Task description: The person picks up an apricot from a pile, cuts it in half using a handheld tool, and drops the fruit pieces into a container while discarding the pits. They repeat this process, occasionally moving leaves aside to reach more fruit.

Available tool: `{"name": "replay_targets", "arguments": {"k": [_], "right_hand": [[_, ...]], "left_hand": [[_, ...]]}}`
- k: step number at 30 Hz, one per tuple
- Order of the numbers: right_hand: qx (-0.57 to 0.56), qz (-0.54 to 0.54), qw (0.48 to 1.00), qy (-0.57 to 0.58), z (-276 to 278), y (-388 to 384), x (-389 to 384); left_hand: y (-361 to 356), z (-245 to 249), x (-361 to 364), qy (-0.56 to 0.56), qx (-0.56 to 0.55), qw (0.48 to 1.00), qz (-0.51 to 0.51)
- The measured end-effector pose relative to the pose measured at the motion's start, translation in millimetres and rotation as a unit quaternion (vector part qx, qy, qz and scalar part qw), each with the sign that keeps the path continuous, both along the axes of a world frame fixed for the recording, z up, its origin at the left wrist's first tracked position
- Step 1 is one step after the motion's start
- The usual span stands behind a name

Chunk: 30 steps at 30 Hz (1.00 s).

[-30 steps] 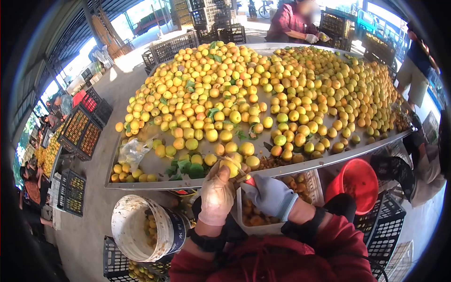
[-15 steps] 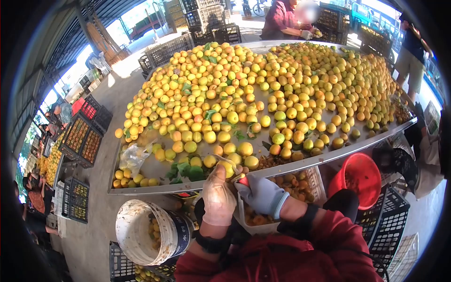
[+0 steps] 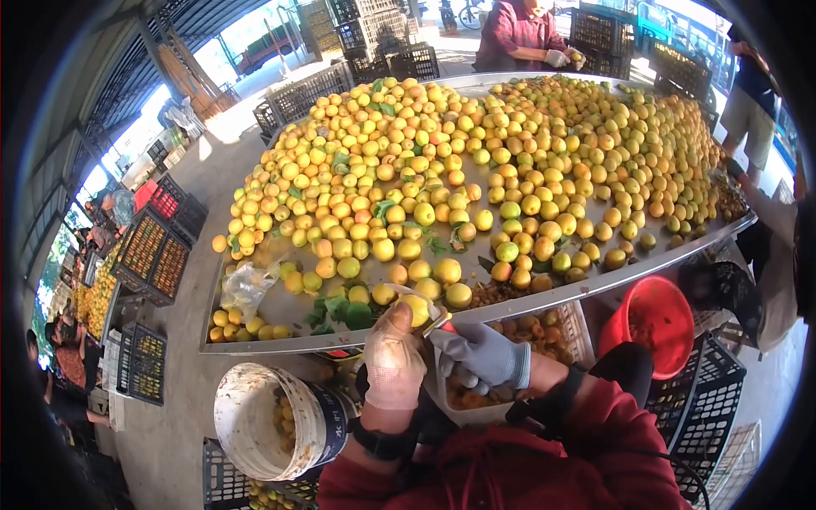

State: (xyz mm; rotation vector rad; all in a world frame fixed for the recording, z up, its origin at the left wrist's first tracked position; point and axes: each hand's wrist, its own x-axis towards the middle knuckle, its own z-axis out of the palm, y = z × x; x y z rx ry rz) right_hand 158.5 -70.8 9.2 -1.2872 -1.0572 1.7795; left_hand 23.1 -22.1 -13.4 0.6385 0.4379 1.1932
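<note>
My left hand (image 3: 394, 361), in a pale glove, is closed around a yellow apricot (image 3: 415, 308) above the table's near edge. My right hand (image 3: 483, 355), in a grey glove, is closed on a small red-handled knife (image 3: 439, 323). Its metal part is up against the apricot, but the blade is mostly hidden. Many whole apricots (image 3: 365, 178) are heaped on the metal table (image 3: 280, 306) in front of me. Beneath my right hand stands a white crate (image 3: 578, 331) with orange fruit pieces in it.
A white bucket (image 3: 246, 425) with some fruit stands at lower left, and a red bucket (image 3: 661, 314) at right. Green leaves (image 3: 347, 314) and a clear plastic bag (image 3: 246, 287) lie on the table. Across it a person (image 3: 518, 38) handles fruit. Black crates (image 3: 153, 255) stand at left.
My right hand has shifted slightly right and down, and its lower fingers have loosened and spread. The knife still meets the apricot in my left hand. The view has moved slightly.
</note>
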Motion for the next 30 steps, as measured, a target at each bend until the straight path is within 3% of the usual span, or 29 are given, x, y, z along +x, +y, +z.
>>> {"name": "replay_targets", "arguments": {"k": [2, 3, 4, 6, 8, 9, 10, 12, 14, 16, 17, 18, 19, 20, 21, 22, 23, 26, 28, 29, 30], "right_hand": [[0.011, -0.01, 1.0, -0.024, -8, 1, 0], [0.169, -0.025, 0.955, -0.241, -16, 4, -1], [0.314, -0.037, 0.84, -0.441, -21, 6, -1], [0.269, -0.034, 0.851, -0.449, -24, 5, -3], [0.298, -0.071, 0.907, -0.289, -35, 3, -8], [0.171, -0.073, 0.978, -0.097, -31, 1, -14], [0.17, -0.073, 0.978, -0.097, -19, -2, -12], [-0.055, -0.011, 0.998, 0.034, 7, -7, -6], [-0.055, -0.019, 0.997, 0.049, -5, -5, -6], [0.058, -0.021, 0.997, -0.046, -7, -4, -5], [0.058, -0.022, 0.997, -0.046, -17, -1, -4], [0.197, -0.036, 0.948, -0.246, -26, 4, -3], [0.323, -0.048, 0.841, -0.431, -32, 6, -2], [0.323, -0.048, 0.84, -0.432, -37, 5, -2], [0.219, -0.043, 0.939, -0.263, -27, 1, -6], [0.103, -0.036, 0.991, -0.081, -17, -4, -9], [0.042, -0.038, 0.998, -0.015, -6, -8, -8], [-0.038, -0.026, 0.998, 0.036, 0, -10, -5], [-0.014, -0.017, 1.0, 0.016, -12, -5, -2], [0.192, -0.042, 0.958, -0.208, -24, -2, 0], [0.377, -0.062, 0.827, -0.412, -25, 0, 0]], "left_hand": [[0, -3, 0, 0.0, 0.012, 1.0, -0.014], [3, -8, -1, 0.024, -0.02, 1.0, 0.003], [4, -11, -1, 0.047, -0.052, 0.997, 0.021], [3, -12, 4, 0.04, -0.031, 0.999, 0.018], [1, -10, 5, 0.034, -0.011, 0.999, 0.015], [-1, -7, 5, 0.027, -0.023, 0.999, 0.014], [-2, -6, 5, 0.02, -0.036, 0.999, 0.013], [-1, -6, 0, 0.022, -0.036, 0.999, -0.013], [1, -9, -3, 0.024, -0.035, 0.998, -0.039], [7, -14, -3, 0.033, 0.005, 0.999, -0.038], [6, -15, -1, 0.033, 0.005, 0.999, -0.039], [4, -14, 1, 0.068, -0.004, 0.998, -0.003], [3, -13, 2, 0.102, -0.012, 0.994, 0.032], [3, -11, 2, 0.101, -0.012, 0.994, 0.032], [2, -8, 1, 0.09, 0.015, 0.996, 0.011], [1, -5, -1, 0.078, 0.043, 0.996, -0.009], [1, -2, -1, 0.077, 0.044, 0.996, -0.008], [1, 0, -5, 0.037, 0.003, 0.998, -0.043], [4, -2, -4, 0.013, 0.044, 0.997, -0.056], [4, 1, -5, 0.012, 0.046, 0.997, -0.058], [3, 5, -7, 0.021, 0.013, 0.998, -0.06]]}}
